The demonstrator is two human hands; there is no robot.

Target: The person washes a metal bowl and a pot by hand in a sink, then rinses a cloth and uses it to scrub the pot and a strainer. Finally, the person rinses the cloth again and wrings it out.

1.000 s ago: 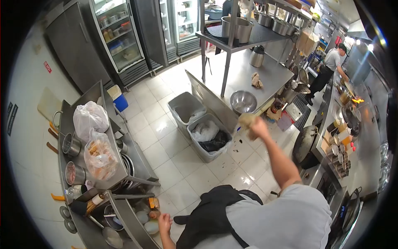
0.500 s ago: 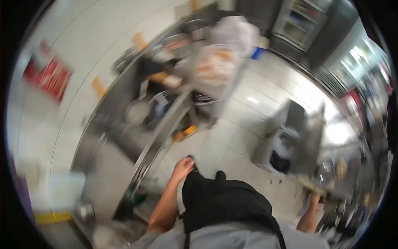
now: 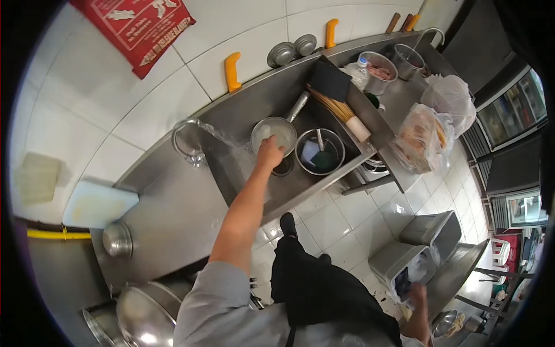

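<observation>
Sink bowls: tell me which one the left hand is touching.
The left hand touches the pale, long-handled bowl nearest the tap; the other bowl holds a dark green item.

We are in a commercial kitchen. A long stainless steel sink (image 3: 243, 168) runs along a white tiled wall (image 3: 133, 98), with glass-door fridges (image 3: 511, 113) and grey bins (image 3: 430, 231) nearby.

— What is the person wearing?
— A light grey short-sleeved shirt; the sleeve ends above the elbow, so the forearm down to the left hand (image 3: 269, 154) is bare.
— Anything over it?
— A black apron with thin black straps running up over the shirt, and dark shoes below. The right hand (image 3: 417, 294) is bare too, no gloves
</observation>
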